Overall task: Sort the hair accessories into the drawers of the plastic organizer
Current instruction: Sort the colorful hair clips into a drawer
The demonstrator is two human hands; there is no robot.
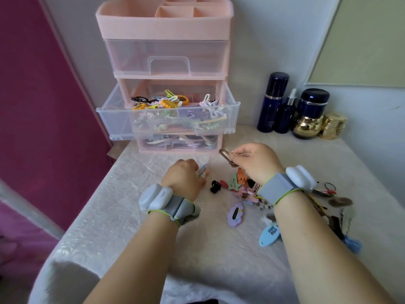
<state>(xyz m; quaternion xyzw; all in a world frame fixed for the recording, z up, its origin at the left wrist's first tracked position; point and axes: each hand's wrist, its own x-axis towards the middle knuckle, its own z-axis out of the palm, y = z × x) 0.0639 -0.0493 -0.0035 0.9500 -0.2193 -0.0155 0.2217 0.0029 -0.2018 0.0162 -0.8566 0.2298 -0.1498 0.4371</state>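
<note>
A pink plastic organizer (164,27) stands at the back of the table. Its middle drawer (114,121) is pulled out and holds several colourful hair clips (175,102). The top drawer (166,55) is closed and looks empty. The bottom drawer (179,142) is closed with pale clips inside. My right hand (256,161) pinches a brown oval hair clip (225,156) in front of the organizer. My left hand (184,176) is closed around some silvery clips (202,170) just above the table. A pile of loose hair accessories (243,189) lies under my right wrist.
A purple flower clip (235,213), a blue oval clip (268,234) and a small black claw clip (215,186) lie on the white tablecloth (131,216). Dark blue bottles (274,102) and gold jars (333,126) stand at the back right. A magenta wall panel (32,106) borders the left.
</note>
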